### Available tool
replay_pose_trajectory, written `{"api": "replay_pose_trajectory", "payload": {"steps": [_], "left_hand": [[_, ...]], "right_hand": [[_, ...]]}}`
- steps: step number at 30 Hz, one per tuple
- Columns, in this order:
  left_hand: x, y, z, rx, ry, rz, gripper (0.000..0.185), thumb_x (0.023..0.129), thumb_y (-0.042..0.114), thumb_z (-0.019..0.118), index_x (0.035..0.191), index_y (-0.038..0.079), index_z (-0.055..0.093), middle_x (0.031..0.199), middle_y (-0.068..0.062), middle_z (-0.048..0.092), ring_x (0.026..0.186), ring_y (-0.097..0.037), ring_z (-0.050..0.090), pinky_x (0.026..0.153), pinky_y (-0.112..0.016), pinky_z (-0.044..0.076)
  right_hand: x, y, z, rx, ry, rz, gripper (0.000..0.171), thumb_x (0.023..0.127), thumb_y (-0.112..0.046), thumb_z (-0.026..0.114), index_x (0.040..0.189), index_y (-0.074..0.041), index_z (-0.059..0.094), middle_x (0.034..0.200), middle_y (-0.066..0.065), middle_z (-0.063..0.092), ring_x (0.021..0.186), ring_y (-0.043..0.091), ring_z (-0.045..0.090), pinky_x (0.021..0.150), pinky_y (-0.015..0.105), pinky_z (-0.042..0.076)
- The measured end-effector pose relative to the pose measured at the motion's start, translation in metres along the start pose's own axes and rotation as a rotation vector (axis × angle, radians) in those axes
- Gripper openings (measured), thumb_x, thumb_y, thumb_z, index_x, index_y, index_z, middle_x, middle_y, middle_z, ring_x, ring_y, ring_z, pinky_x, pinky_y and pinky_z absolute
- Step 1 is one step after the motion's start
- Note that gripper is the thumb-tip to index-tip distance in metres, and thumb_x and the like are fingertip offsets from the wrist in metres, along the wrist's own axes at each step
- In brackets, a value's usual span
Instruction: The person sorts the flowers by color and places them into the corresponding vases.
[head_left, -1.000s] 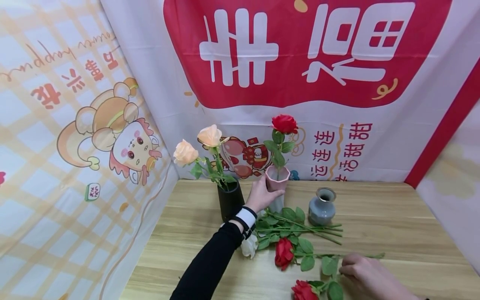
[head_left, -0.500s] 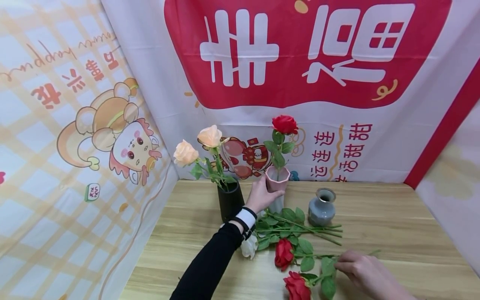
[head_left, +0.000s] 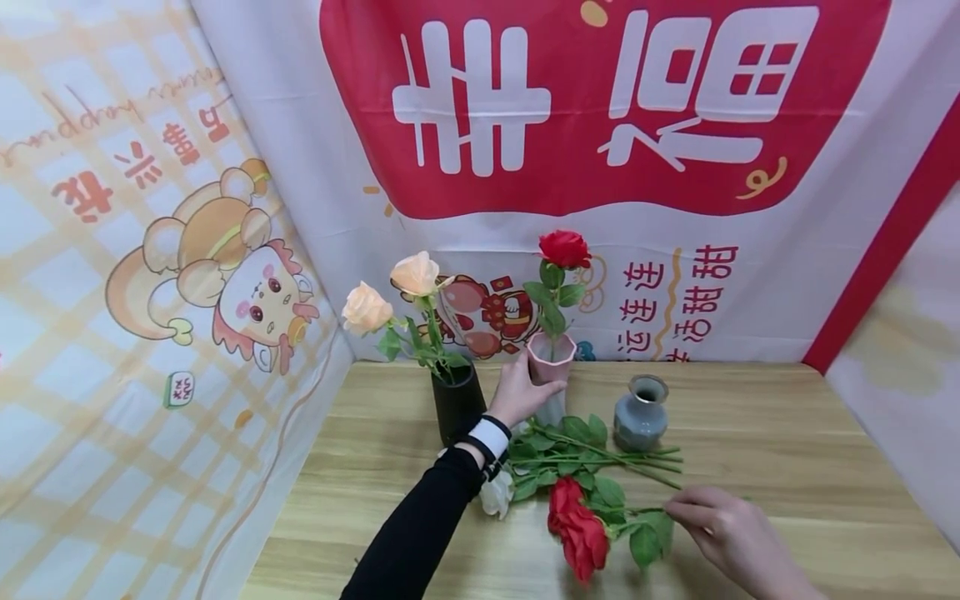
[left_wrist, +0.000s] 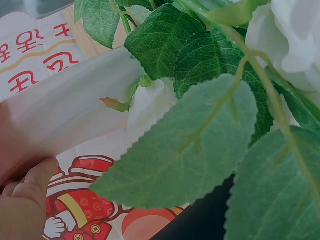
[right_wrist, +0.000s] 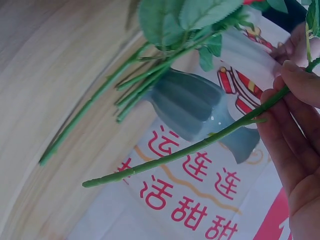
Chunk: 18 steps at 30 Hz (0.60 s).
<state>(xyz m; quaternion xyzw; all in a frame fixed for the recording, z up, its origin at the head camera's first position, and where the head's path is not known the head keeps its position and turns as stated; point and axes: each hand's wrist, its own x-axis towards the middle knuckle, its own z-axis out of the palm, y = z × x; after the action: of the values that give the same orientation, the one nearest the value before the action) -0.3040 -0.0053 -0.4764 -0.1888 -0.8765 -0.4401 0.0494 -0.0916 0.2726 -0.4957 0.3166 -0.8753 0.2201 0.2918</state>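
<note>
Right grip (head_left: 731,533) pinches the green stem (right_wrist: 190,147) of a red rose (head_left: 583,533), lifted just above the table (head_left: 787,450), its bloom drooping toward the person. Left grip (head_left: 525,390) wraps round the pink vase (head_left: 551,360), fingers curled on its side; one red rose (head_left: 564,248) stands upright in it. Three vases stand near the back of the table: a black vase (head_left: 457,404) with two peach roses (head_left: 416,273), the pink one just to its right, and a grey-blue vase (head_left: 641,413), which holds nothing, further right. Between the hands lies a loose bunch of leafy stems (head_left: 592,454), with one white rose (head_left: 497,493) beside the left wrist and another red bloom (head_left: 561,497) partly hidden behind the held rose. How many stems lie in the bunch cannot be told.
</note>
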Motion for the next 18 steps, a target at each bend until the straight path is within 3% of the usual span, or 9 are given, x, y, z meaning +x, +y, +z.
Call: {"api": "replay_pose_trajectory", "payload": {"steps": [6,11,18], "left_hand": [[0.0,-0.001,0.0,0.01,0.009,0.018,0.082,0.081,0.032,0.083,0.147,0.01,0.041,0.133,-0.012,0.059,0.116,-0.019,0.058,0.093,-0.033,0.048],[-0.002,0.002,0.0,-0.006,-0.012,-0.02,0.081,0.082,0.033,0.083,0.147,0.008,0.041,0.132,-0.013,0.058,0.115,-0.02,0.058,0.093,-0.034,0.048],[-0.001,-0.001,-0.001,-0.008,-0.008,-0.024,0.081,0.082,0.035,0.082,0.146,0.007,0.042,0.131,-0.014,0.059,0.114,-0.021,0.059,0.09,-0.034,0.05]], "right_hand": [[0.005,-0.007,-0.002,-0.001,0.05,0.01,0.054,0.104,-0.044,0.038,0.084,-0.015,0.079,0.089,-0.008,0.067,0.074,0.008,0.065,0.064,0.016,0.051],[0.006,-0.01,-0.01,-0.032,0.126,-0.028,0.053,0.106,-0.041,0.04,0.083,-0.014,0.079,0.089,-0.006,0.068,0.074,0.011,0.066,0.066,0.015,0.052],[0.007,-0.011,-0.016,-0.016,0.207,0.014,0.046,0.103,-0.042,0.048,0.087,-0.013,0.079,0.089,-0.005,0.068,0.073,0.013,0.066,0.068,0.013,0.05]]}}
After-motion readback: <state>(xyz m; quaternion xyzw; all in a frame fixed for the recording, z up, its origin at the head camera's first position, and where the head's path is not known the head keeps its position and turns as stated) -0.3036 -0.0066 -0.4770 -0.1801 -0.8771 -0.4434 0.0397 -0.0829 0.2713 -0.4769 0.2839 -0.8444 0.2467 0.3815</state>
